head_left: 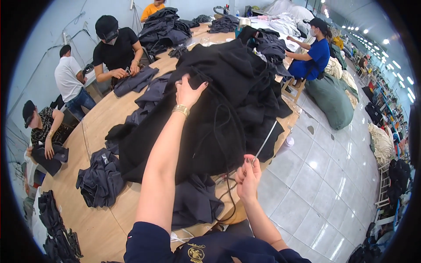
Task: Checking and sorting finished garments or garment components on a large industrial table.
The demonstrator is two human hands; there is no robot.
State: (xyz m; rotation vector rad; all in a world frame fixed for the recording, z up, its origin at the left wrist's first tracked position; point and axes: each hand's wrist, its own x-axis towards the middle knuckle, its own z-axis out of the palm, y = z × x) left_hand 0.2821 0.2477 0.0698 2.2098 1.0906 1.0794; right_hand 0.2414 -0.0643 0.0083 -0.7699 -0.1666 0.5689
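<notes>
While the left hand [189, 93] presses in near the top of the heap, its fingers grasp a fold of the black garment [193, 136], thumb spread to the right, a gold bracelet [181, 110] on the wrist. Over to the right hand [248, 177], and it's a tight one: fingers curled in a pinch around the lower end of a thin metal rod [266, 141], which slants up and to the right, its upper part in front of dark cloth. The black garment sprawls across the middle of the wooden counter [98, 131], right in front of the person. A dark cord [234, 206] loops down near the right wrist; whether it joins the rod, I can't tell. Just left of the black garment sits a crumpled grey bundle [101, 179], and more grey cloth [195, 201] lies under its near edge. Across the counter, a co-worker in a black T-shirt [116, 52] has both hands at a grey garment [136, 82]. Far right, a seated co-worker in blue [316, 55] faces the counter, and behind that seat a bulging green sack [331, 101] rests on the tiled floor [307, 184].
</notes>
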